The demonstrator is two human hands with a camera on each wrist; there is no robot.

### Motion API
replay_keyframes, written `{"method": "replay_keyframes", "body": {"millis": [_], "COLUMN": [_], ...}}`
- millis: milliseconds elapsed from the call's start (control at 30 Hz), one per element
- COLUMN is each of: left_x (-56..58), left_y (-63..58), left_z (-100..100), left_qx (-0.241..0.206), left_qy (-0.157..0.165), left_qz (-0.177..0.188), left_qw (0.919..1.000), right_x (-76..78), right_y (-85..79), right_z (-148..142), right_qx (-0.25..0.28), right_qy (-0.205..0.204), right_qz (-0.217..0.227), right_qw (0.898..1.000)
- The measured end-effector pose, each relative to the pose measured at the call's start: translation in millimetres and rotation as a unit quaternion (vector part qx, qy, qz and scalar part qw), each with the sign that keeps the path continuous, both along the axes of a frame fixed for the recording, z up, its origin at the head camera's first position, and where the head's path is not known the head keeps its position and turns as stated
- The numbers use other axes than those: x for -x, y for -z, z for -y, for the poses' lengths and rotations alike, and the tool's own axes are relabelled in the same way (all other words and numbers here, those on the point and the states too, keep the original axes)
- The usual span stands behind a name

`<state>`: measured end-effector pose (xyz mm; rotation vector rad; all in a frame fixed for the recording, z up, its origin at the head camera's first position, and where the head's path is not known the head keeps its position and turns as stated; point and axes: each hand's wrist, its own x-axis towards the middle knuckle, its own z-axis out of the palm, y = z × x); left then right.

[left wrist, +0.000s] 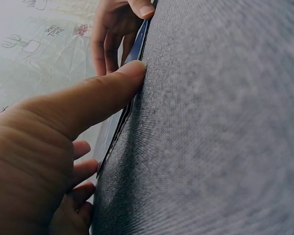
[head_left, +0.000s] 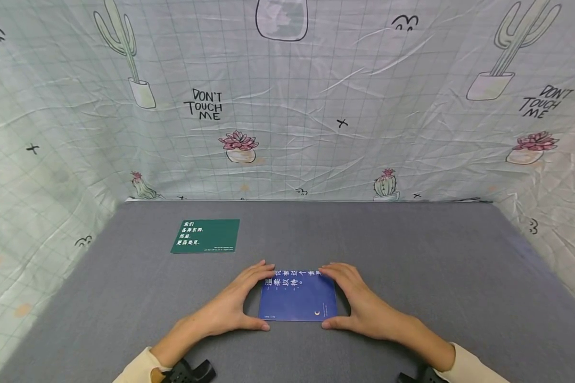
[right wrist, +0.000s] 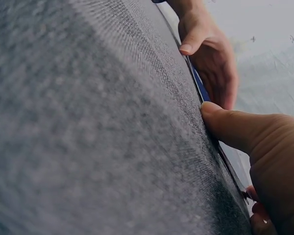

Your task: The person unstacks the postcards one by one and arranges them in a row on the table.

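A blue card (head_left: pixel 298 304) with white Chinese writing and a small moon lies close over the grey table in front of me. My left hand (head_left: pixel 235 301) holds its left side, fingers at the far edge and thumb at the near edge. Mirroring that, my right hand (head_left: pixel 364 304) grips the right side, its fingertips covering part of the top line of writing. Edge-on in the left wrist view, the card (left wrist: pixel 135 51) shows as a thin blue strip beyond my thumb. The right wrist view has the same card (right wrist: pixel 201 85) between the two thumbs.
A green card (head_left: pixel 208 235) with white writing lies farther back on the left of the grey tabletop (head_left: pixel 412 266). Behind the table and along both sides hangs a pale curtain (head_left: pixel 297 96) printed with cacti. Black straps with wrist devices (head_left: pixel 190 372) sit on both wrists.
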<state>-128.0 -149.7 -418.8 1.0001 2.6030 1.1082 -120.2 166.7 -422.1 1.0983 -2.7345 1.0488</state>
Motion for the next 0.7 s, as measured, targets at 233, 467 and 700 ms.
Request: {"method": "replay_keyframes", "body": {"millis": [233,467,700], "left_x": [0.1,-0.1,-1.3], "left_y": [-0.5,-1.9,-4.3], "left_z": [-0.9,-0.5,-1.2], "left_qx": [-0.001,-0.005,-0.004], "left_qy": [-0.003,-0.008,-0.017], "left_qz": [-0.011,-0.011,-0.026], "left_qw": [0.9999,0.9999,0.9995], "right_x": [-0.2,0.9,0.7], "right_y": [-1.1,-2.8,-5.5], "right_z": [-0.4,-2.2,-4.2], "right_qx": [0.004,0.014,0.015], "right_qy": [-0.006,-0.008,-0.007], "right_qz": [-0.032,-0.047,-0.038], "right_qw": [0.999,0.999,0.999]}}
